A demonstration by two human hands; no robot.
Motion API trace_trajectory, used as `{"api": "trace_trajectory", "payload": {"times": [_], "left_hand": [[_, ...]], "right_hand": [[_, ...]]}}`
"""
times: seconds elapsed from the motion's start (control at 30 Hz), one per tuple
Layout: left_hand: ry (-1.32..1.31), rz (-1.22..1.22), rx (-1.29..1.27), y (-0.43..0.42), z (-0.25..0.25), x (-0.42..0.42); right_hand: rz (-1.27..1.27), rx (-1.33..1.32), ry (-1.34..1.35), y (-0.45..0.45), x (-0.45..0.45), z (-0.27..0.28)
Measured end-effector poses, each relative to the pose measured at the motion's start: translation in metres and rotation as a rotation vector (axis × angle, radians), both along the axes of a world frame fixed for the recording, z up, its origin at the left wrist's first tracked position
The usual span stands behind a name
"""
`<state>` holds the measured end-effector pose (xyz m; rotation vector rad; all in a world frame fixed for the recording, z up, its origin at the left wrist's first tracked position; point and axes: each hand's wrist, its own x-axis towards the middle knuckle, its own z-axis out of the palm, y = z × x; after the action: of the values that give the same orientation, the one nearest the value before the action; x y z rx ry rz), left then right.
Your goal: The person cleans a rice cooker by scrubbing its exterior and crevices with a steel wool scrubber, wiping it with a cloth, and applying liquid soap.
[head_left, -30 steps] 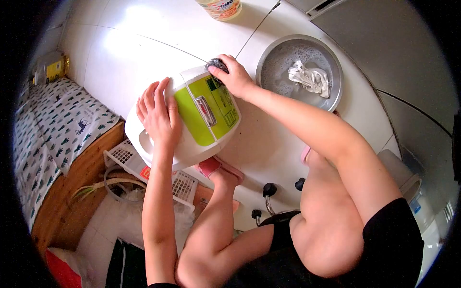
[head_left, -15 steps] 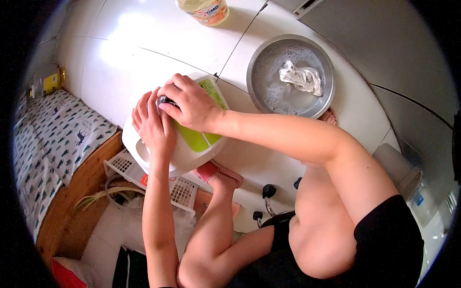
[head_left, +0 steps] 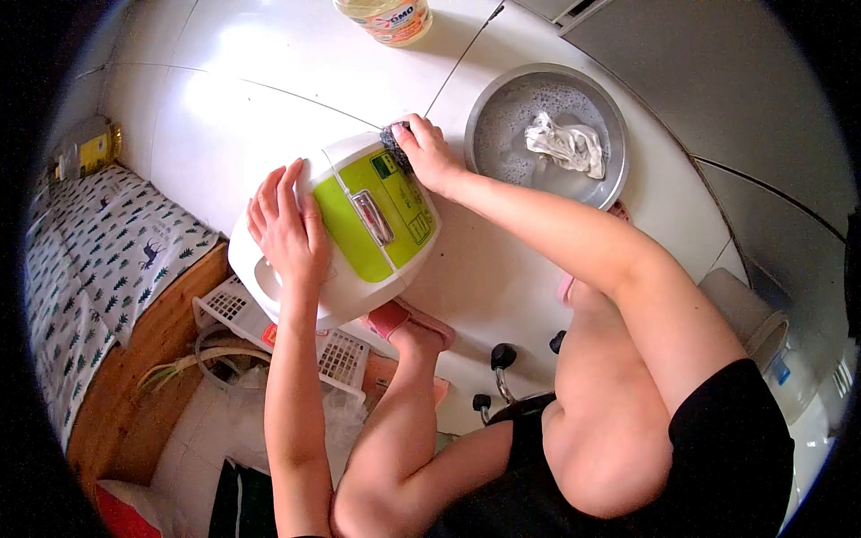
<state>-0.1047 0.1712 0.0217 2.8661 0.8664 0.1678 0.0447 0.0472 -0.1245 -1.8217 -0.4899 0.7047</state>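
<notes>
A white appliance with a bright green front panel and a metal latch, which looks like a rice cooker [head_left: 345, 238], rests on the floor in front of me. My left hand [head_left: 289, 229] lies on its white top with the fingers stretched out. At the far edge of the green panel, my right hand [head_left: 429, 160] is closed around a dark, mesh-like scouring pad [head_left: 395, 145], pressed against the casing. Part of the pad is hidden by the fingers.
Right of the cooker stands a metal basin [head_left: 621, 134] of sudsy water with a wet white cloth [head_left: 565, 145]. A detergent bottle [head_left: 390, 22] is at the top. A white plastic basket [head_left: 341, 359] sits below the cooker, and a patterned cloth [head_left: 108, 242] covers a wooden ledge on the left.
My right hand has moved right, away from my left hand, to the far edge of the green panel, carrying the pad. The latch is now uncovered. My left hand has stayed put.
</notes>
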Motion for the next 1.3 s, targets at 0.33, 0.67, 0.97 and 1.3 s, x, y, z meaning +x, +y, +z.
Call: {"api": "trace_trajectory", "payload": {"times": [0.33, 0.67, 0.97, 1.3], "left_hand": [[-0.009, -0.002, -0.016, -0.001, 0.002, 0.001], [-0.027, 0.021, -0.023, 0.0, -0.002, -0.001], [-0.048, 0.022, -0.008, 0.003, -0.007, -0.005], [-0.081, 0.073, -0.068, 0.0, 0.0, -0.003]], "right_hand": [[0.387, 0.141, -0.366, 0.043, 0.01, 0.099], [0.36, 0.014, -0.018, 0.038, 0.045, 0.004], [0.712, -0.011, -0.524, 0.088, -0.001, 0.124], [0.531, 0.067, -0.046, 0.062, 0.047, 0.058]]}}
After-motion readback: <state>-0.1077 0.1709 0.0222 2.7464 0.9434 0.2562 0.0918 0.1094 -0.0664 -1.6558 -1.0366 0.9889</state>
